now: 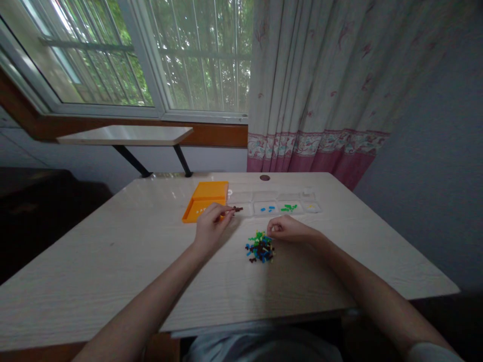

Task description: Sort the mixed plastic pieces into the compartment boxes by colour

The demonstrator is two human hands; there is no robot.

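Observation:
A small heap of coloured plastic pieces (260, 247), green, blue and dark brown, lies mid-table. My left hand (212, 225) is pinched, fingers together, its tips reaching toward a few dark brown pieces (237, 208) in the leftmost cell of a clear compartment tray (278, 196); what the pinch holds is too small to name. My right hand (285, 228) rests curled in a loose fist just right of the heap, and I cannot make out anything in it. Other cells hold blue pieces (267, 208), green pieces (289, 207) and a yellowish piece (311, 205).
An orange tray (211, 193) sits left of the clear tray, behind my left hand. The pale wooden table (113, 261) has a round hole cover (264, 177) at its far edge. A shelf (124, 134), a window and a floral curtain (320, 100) stand beyond.

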